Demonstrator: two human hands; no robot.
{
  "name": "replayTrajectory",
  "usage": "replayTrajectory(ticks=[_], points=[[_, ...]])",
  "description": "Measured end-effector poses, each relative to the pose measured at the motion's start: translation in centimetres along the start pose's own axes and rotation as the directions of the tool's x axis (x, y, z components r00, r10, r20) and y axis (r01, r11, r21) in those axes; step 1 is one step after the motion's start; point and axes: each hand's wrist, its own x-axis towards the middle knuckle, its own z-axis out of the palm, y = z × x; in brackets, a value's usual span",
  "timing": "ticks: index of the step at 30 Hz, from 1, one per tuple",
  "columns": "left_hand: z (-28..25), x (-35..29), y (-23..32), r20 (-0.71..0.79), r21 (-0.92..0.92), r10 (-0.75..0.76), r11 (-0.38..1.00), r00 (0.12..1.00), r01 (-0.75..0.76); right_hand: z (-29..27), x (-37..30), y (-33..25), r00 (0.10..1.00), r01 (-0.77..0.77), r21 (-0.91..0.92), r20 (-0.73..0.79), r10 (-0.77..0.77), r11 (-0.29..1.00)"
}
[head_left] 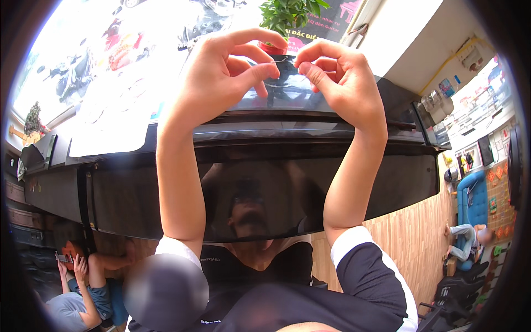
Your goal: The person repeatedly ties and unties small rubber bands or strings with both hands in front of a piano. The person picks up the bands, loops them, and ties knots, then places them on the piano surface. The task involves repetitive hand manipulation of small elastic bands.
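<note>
Both of my hands are raised over a glossy black piano (249, 135). A short, thin, pale strand (283, 60), like a wire or string, spans the small gap between my fingertips. My left hand (218, 77) pinches its left end between thumb and a finger, with the index finger arched above. On the other side, my right hand (345, 77) has thumb and index finger pressed together at the strand's right end. What the strand belongs to cannot be made out.
A potted plant (285, 16) in a red pot stands just beyond my hands. White paper (110, 130) lies on the piano's left. One person (77, 299) plays a small guitar at lower left; another (467, 243) sits by a blue sofa (473, 199) at right.
</note>
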Motion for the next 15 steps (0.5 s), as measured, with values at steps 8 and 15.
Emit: replayTrajectory(ticks=[8,15], points=[[-0.2,0.2,-0.2,-0.079,0.129,0.051,0.991,0.996,-0.041,0.1,0.0,-0.9,0.999,-0.032,0.098,-0.017,0.034,0.995],[0.1,0.2,1.1,-0.126,0.365,0.192,0.921,0.973,-0.135,-0.3,-0.1,-0.6,0.999,-0.003,0.185,0.053,-0.007,0.983]])
